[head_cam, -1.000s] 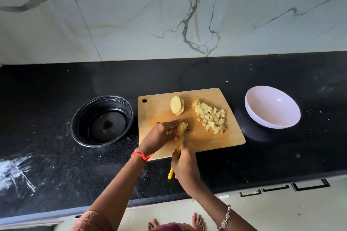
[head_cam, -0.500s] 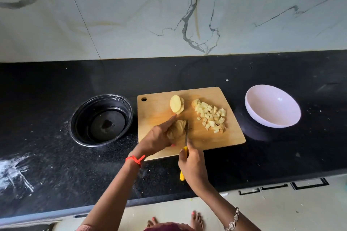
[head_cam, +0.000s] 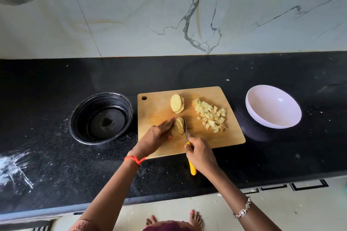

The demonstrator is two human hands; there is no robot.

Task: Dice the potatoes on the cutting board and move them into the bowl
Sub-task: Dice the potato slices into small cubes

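A wooden cutting board (head_cam: 223,137) lies on the black counter. My left hand (head_cam: 155,135) holds a stack of potato slices (head_cam: 178,127) steady on the board's near left part. My right hand (head_cam: 201,155) grips a yellow-handled knife (head_cam: 191,169), whose blade stands against the right side of that stack. A second stack of slices (head_cam: 176,103) lies further back. A heap of diced potato (head_cam: 211,114) covers the board's right part. The white bowl (head_cam: 273,107) stands to the right of the board, with nothing in it.
A black round bowl (head_cam: 102,118) sits left of the board. White powder smears (head_cam: 13,167) mark the counter at the far left. The counter's front edge runs just below my forearms. A marble wall rises behind.
My left hand turned and regripped the sliced stack. The knife swung from lying low at the stack's near side to standing along its right side, and my right hand shifted right.
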